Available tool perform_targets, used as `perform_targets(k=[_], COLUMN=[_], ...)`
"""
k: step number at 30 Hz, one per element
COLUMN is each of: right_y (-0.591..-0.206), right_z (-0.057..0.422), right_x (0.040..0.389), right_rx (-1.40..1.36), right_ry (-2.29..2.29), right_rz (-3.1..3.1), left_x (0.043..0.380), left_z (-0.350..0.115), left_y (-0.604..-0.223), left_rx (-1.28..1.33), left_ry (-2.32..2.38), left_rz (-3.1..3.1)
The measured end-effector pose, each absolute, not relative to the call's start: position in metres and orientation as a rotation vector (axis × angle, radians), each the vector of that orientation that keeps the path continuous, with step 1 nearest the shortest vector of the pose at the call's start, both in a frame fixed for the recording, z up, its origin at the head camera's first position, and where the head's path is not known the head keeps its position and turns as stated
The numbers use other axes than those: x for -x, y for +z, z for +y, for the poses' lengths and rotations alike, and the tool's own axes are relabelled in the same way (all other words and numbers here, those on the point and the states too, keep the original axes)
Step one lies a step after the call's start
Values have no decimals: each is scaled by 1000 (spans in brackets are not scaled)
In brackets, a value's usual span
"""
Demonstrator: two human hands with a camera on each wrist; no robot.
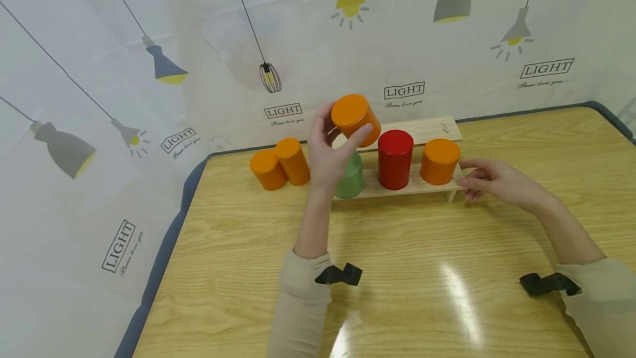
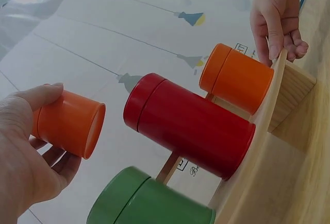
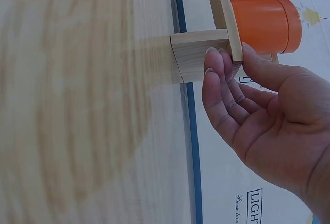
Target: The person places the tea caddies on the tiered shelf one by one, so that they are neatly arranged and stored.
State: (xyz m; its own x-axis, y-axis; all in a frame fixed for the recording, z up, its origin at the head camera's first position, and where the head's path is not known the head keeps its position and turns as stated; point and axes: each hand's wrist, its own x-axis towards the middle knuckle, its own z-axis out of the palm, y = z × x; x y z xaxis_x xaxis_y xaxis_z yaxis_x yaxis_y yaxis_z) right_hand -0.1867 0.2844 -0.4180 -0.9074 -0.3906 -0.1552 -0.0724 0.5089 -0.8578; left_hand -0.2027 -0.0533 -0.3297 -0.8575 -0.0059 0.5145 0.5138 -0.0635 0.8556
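My left hand [image 1: 328, 151] grips a short orange canister [image 1: 351, 115], tilted and raised clear of the wooden two-tier rack [image 1: 370, 179]. In the left wrist view, that canister [image 2: 72, 122] sits between thumb and fingers. On the rack's front board stand a green canister [image 1: 350, 177], a taller red canister [image 1: 395, 160] and another short orange canister [image 1: 440, 162], in that order from left to right. My right hand [image 1: 507, 185] pinches the rack's right end, thumb above the board and fingers beneath it, as the right wrist view shows the hand [image 3: 273, 116].
Two more orange canisters, a shorter one [image 1: 268, 170] and a taller one [image 1: 293, 162], stand on the wooden table [image 1: 238, 247] left of the rack. The rack's raised back board [image 1: 432, 130] runs close to the lamp-printed wall covering [image 1: 318, 32].
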Motion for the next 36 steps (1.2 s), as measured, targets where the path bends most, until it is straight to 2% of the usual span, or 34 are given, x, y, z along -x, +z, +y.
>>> perform_targets(k=[21, 36], right_y=[-418, -418], right_z=[287, 287], right_x=[187, 186], right_rx=[390, 399], right_ry=[-1379, -1371], right_rz=[2403, 2413], left_x=[221, 244], left_z=[6, 44], left_y=[-310, -313], left_rx=[626, 641], left_ry=[-2012, -1903], left_rz=[-1974, -2161])
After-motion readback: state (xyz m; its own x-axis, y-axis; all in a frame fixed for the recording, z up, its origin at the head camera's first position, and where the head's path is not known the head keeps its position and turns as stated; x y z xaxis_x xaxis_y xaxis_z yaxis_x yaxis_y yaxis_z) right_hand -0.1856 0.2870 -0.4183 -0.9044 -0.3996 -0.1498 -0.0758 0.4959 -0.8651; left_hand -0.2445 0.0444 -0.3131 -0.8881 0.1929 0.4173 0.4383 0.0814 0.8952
